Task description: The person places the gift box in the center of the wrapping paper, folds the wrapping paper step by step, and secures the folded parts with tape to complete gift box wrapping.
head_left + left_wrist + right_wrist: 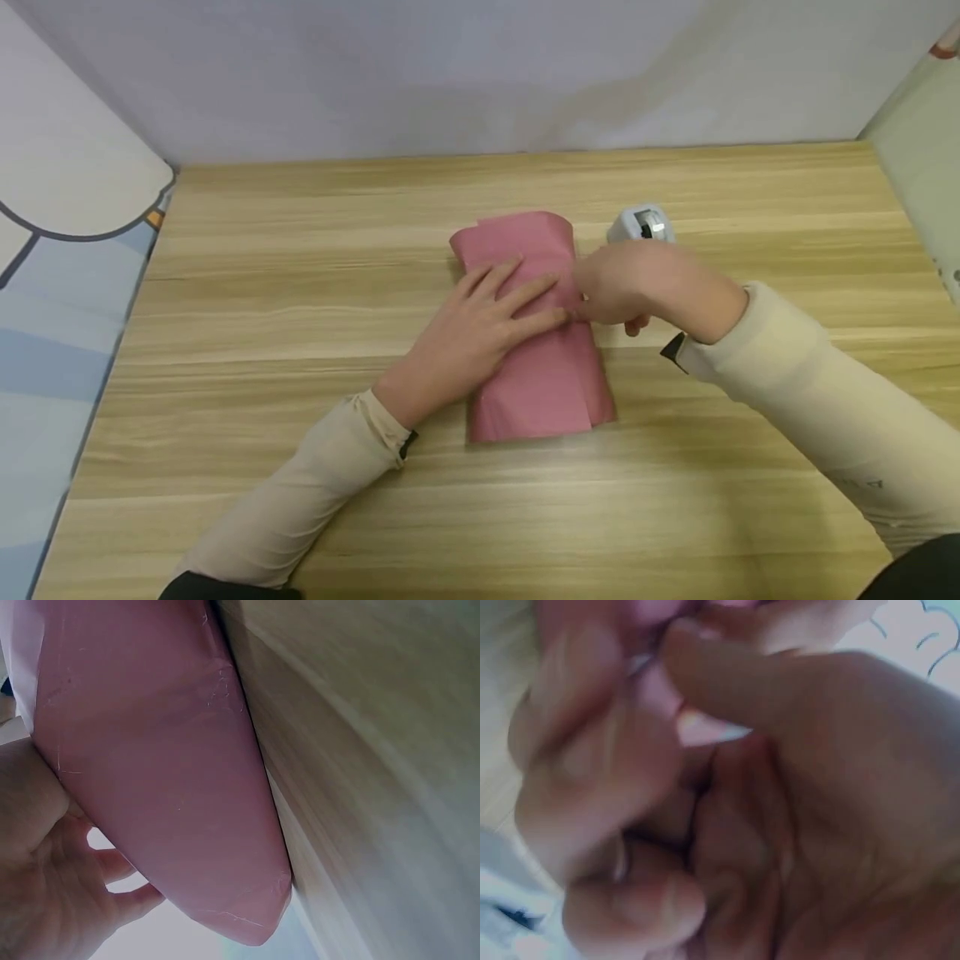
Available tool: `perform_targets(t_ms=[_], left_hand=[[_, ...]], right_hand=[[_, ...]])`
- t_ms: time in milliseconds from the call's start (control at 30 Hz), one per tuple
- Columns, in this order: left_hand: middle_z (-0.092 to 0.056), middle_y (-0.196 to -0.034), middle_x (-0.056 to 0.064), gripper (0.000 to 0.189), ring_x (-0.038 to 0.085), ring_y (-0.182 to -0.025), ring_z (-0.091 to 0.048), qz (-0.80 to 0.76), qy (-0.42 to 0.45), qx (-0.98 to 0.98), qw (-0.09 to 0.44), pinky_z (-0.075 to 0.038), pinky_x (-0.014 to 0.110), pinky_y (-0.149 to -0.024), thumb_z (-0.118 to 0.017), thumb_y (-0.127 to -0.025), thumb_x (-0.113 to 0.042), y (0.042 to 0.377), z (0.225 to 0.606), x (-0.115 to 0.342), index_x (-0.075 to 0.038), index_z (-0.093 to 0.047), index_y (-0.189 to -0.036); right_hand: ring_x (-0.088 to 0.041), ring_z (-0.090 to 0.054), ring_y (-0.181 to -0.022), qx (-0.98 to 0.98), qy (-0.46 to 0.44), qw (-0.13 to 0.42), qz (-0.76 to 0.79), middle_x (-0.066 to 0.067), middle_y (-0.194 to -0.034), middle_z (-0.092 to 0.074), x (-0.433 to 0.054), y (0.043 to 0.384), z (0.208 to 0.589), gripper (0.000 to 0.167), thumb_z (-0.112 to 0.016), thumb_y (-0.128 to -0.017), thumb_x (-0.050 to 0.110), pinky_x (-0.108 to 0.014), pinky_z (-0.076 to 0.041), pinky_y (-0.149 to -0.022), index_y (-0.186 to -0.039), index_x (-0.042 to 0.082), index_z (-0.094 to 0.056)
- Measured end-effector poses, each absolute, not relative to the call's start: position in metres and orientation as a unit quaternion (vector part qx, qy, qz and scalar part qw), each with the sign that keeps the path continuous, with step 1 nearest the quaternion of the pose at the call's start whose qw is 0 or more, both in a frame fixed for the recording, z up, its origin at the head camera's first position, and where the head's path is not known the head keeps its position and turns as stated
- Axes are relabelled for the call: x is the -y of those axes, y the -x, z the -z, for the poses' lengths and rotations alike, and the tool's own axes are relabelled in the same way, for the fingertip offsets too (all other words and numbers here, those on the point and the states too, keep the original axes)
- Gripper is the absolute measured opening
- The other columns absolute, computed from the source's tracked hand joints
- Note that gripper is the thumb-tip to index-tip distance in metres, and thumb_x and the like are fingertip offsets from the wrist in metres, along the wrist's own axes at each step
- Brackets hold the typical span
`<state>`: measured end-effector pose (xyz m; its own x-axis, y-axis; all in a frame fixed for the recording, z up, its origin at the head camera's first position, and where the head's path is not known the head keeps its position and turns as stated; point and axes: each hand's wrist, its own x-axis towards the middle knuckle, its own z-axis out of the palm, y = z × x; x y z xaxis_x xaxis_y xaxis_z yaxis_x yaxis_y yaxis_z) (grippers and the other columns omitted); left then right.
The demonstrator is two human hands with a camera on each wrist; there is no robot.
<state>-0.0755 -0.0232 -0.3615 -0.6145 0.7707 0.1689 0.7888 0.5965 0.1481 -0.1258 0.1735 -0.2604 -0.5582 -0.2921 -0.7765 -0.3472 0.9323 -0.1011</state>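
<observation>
Left hand (480, 329) lies spread on a pink paper wrap (540, 396), wrap on the wooden worktop (300, 250), curled right hand (630, 279) at its right edge, grip unclear, pale tape dispenser (630, 223) just beyond.

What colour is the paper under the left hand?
The paper is a plain, dusty pink; the head view shows it best.

Fingers (139, 902) partly behind pink paper (165, 776)

Worktop (262, 292): yellowish wood grain, soft sheen
Back wall (337, 75): plain grey-white, faintly shadowed
Left panel (67, 350): blue-and-white cartoon print
Right panel (918, 158): pale green
</observation>
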Motion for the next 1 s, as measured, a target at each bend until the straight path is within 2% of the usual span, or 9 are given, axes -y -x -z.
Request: perform_targets(t_ms=[100, 200, 333, 467, 567, 767, 900, 1000], left_hand=[[-0.046, -0.163, 0.004, 0.049, 0.043, -0.153, -0.036, 0.104, 0.438, 0.892, 0.040, -0.033, 0.058, -0.122, -0.047, -0.107, -0.013, 0.074, 0.362, 0.023, -0.037, -0.056, -0.150], [-0.046, -0.164, 0.003, 0.049, 0.042, -0.153, -0.036, 0.114, 0.439, 0.890, 0.042, -0.032, 0.058, -0.123, -0.049, -0.107, -0.012, 0.074, 0.362, 0.022, -0.035, -0.057, -0.149], [-0.046, -0.163, 0.001, 0.045, 0.042, -0.152, -0.037, 0.126, 0.436, 0.890, 0.053, -0.031, 0.058, -0.123, -0.051, -0.106, -0.012, 0.075, 0.364, 0.023, -0.033, -0.061, -0.144], [-0.048, -0.162, 0.001, 0.047, 0.041, -0.152, -0.037, 0.129, 0.432, 0.891, 0.061, -0.032, 0.057, -0.122, -0.052, -0.105, -0.010, 0.075, 0.365, 0.026, -0.032, -0.059, -0.146], [-0.048, -0.162, 0.002, 0.052, 0.040, -0.152, -0.037, 0.131, 0.430, 0.891, 0.060, -0.032, 0.057, -0.122, -0.053, -0.103, -0.007, 0.074, 0.366, 0.027, -0.030, -0.057, -0.149], [-0.047, -0.164, 0.002, 0.058, 0.040, -0.153, -0.035, 0.134, 0.431, 0.891, 0.043, -0.030, 0.058, -0.123, -0.055, -0.101, -0.004, 0.073, 0.364, 0.031, -0.031, -0.055, -0.151], [-0.042, -0.167, 0.001, 0.065, 0.040, -0.155, -0.032, 0.121, 0.431, 0.894, 0.031, -0.029, 0.059, -0.123, -0.057, -0.100, -0.004, 0.073, 0.362, 0.031, -0.033, -0.047, -0.157], [-0.037, -0.169, -0.001, 0.070, 0.039, -0.157, -0.029, 0.107, 0.430, 0.896, 0.019, -0.027, 0.059, -0.124, -0.058, -0.100, -0.004, 0.074, 0.361, 0.030, -0.030, -0.040, -0.162]], right_hand=[[-0.019, -0.073, -0.068, -0.868, 0.187, 0.460, 0.023, -0.010, -0.093, -0.075, -0.191, 0.128, 0.262, 0.040, -0.047, -0.111, 0.040, -0.041, -0.058, -0.081, -0.102, 0.005, -0.064], [-0.018, -0.070, -0.069, -0.874, 0.175, 0.449, 0.062, -0.006, -0.080, -0.074, -0.208, 0.126, 0.262, 0.048, -0.039, -0.113, 0.043, -0.041, -0.054, -0.083, -0.101, 0.004, -0.066], [-0.020, -0.063, -0.072, -0.893, 0.146, 0.394, 0.161, -0.005, -0.082, -0.071, -0.228, 0.115, 0.271, 0.044, -0.036, -0.114, 0.037, -0.037, -0.049, -0.072, -0.112, 0.003, -0.064], [-0.021, -0.065, -0.075, -0.878, 0.144, 0.364, 0.275, -0.008, -0.091, -0.070, -0.237, 0.102, 0.292, 0.036, -0.040, -0.114, 0.032, -0.036, -0.052, -0.069, -0.116, 0.003, -0.061], [-0.021, -0.067, -0.077, -0.854, 0.157, 0.364, 0.336, -0.010, -0.093, -0.070, -0.241, 0.095, 0.308, 0.030, -0.043, -0.113, 0.031, -0.034, -0.053, -0.070, -0.114, 0.006, -0.060], [-0.024, -0.063, -0.075, -0.818, 0.159, 0.369, 0.412, -0.013, -0.082, -0.066, -0.242, 0.088, 0.329, 0.023, -0.046, -0.112, 0.026, -0.031, -0.051, -0.068, -0.114, 0.005, -0.056], [-0.024, -0.061, -0.072, -0.791, 0.155, 0.375, 0.458, -0.013, -0.079, -0.064, -0.244, 0.088, 0.340, 0.022, -0.045, -0.112, 0.022, -0.030, -0.052, -0.067, -0.112, 0.002, -0.053], [-0.024, -0.061, -0.073, -0.773, 0.156, 0.383, 0.481, -0.014, -0.080, -0.063, -0.248, 0.088, 0.346, 0.023, -0.045, -0.113, 0.023, -0.031, -0.053, -0.068, -0.113, 0.001, -0.053]])
